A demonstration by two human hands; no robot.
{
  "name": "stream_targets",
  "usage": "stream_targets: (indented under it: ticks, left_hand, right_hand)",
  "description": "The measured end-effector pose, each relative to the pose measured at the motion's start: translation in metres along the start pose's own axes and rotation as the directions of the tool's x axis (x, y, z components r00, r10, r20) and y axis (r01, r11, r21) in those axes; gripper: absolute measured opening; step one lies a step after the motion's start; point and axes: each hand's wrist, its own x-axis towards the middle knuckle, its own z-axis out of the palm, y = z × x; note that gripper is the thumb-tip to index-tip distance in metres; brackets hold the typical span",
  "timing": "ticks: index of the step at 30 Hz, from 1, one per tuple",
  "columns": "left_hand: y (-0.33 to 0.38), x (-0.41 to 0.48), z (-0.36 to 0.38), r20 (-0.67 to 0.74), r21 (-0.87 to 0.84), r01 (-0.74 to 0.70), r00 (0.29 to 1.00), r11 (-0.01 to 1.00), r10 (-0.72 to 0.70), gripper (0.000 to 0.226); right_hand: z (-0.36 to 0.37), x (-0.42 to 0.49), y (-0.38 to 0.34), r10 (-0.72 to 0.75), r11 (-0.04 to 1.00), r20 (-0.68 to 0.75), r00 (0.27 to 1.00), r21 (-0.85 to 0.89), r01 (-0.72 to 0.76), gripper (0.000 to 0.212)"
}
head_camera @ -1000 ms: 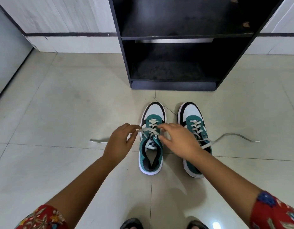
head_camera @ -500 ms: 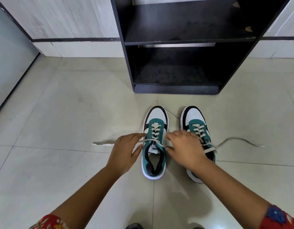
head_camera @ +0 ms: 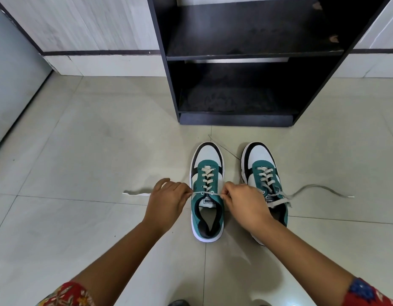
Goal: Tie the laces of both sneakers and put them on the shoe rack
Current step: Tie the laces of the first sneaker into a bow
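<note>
Two teal, white and black sneakers stand side by side on the floor, toes toward the black shoe rack (head_camera: pixel 169 69). My left hand (head_camera: pixel 166 203) pinches the left lace end of the left sneaker (head_camera: pixel 207 173); my right hand (head_camera: pixel 244 205) pinches its right end. The lace (head_camera: pixel 207 192) runs taut between them across the tongue. The right sneaker (head_camera: pixel 260 164) has loose laces; one end (head_camera: pixel 319 187) trails right over the floor. My right hand and wrist cover part of that sneaker's heel.
The rack's two dark shelves hold nothing, the lower one (head_camera: pixel 235 100) just beyond the toes. Pale floor tiles (head_camera: pixel 80 151) spread left and right. A wall with a dark stripe runs behind. A loose lace tail (head_camera: pixel 136 192) lies left of my left hand.
Both hands have drawn back from the top eyelets toward the tongue and apart to either side, pulling the left sneaker's lace ends straight and taut.
</note>
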Motion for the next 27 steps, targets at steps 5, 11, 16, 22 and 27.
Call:
stream_targets:
  ticks: [5,11,16,22,27]
  left_hand:
    - [-0.002,0.001,0.002,-0.001,0.006,-0.007,1.0,1.0,0.007,0.029]
    - [-0.007,-0.002,0.005,0.009,-0.003,-0.052,0.999,0.999,0.052,0.032]
    - [-0.009,0.003,0.002,0.066,-0.095,0.009,0.998,0.995,-0.003,0.026]
    - [0.0,0.013,-0.017,0.393,-0.682,0.513,0.858,0.522,-0.33,0.031]
    - [0.02,0.027,-0.016,0.679,-0.734,0.636,0.7,-0.238,-0.222,0.037]
  right_hand:
    - [-0.002,0.001,0.002,0.02,0.997,0.017,1.0,0.068,-0.021,0.02]
    - [-0.001,-0.003,0.002,0.024,0.995,0.029,0.999,0.1,-0.027,0.018]
    - [-0.003,0.001,0.004,0.02,0.996,0.063,0.998,0.088,-0.025,0.019]
    - [-0.017,0.008,0.009,0.047,0.852,0.221,0.974,0.5,-0.154,0.024]
    - [-0.009,0.013,-0.013,0.042,-0.069,0.3,0.953,0.952,-0.297,0.032]
